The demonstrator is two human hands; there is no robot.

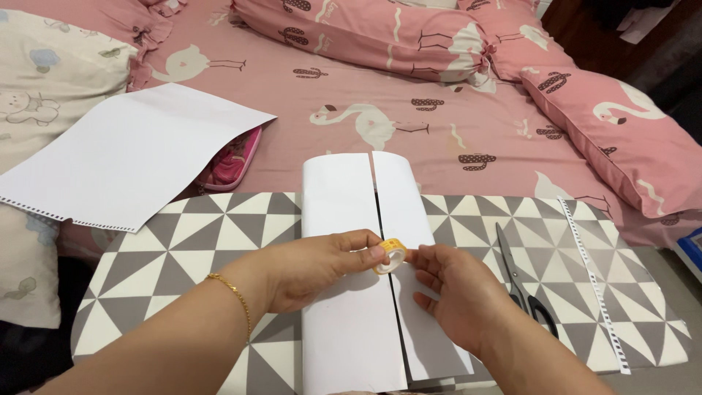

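My left hand grips a small roll of clear tape with a yellow core, held just above the middle seam of a white paper-wrapped package. My right hand rests on the white paper to the right of the seam, its thumb and forefinger pinching at the edge of the tape roll. The package lies lengthwise on a board with a grey and white triangle pattern. A thin gold bracelet circles my left wrist.
Black-handled scissors lie on the board right of the package, beside a torn perforated paper strip. A large white sheet rests on the pink flamingo-print bed, partly covering a pink pouch. Pillows line the bed's far side.
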